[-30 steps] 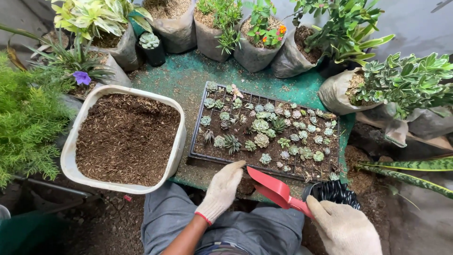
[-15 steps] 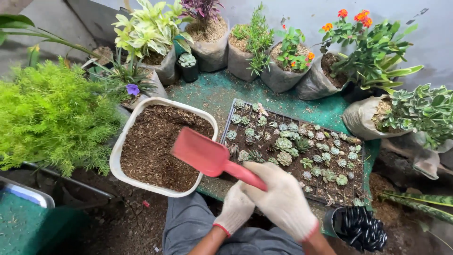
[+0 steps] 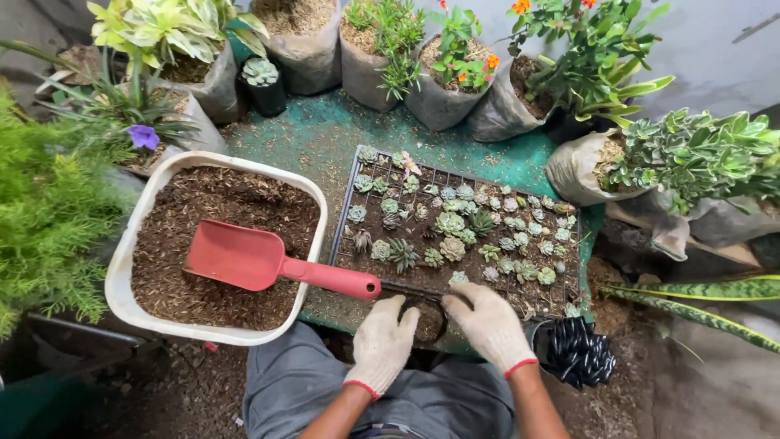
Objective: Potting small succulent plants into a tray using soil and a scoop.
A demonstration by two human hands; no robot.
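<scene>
Red scoop (image 3: 268, 262) now released onto soil tub (image 3: 130, 236), both hands (image 3: 382, 341) (image 3: 487, 325) cupping small pot (image 3: 426, 319)

Red scoop (image 3: 268, 262) let go, now lying across the white tub's (image 3: 122, 268) soil with handle over the near right rim. Right hand (image 3: 490, 325) moved back near, cupped with left hand (image 3: 382, 340) around a small dark pot (image 3: 428, 319) below the succulent tray (image 3: 345, 211).

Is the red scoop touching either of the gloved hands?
Apart. The head view shows the red scoop lying on the soil in the white tub, with a plain gap between its handle end and both hands, left and right.
</scene>
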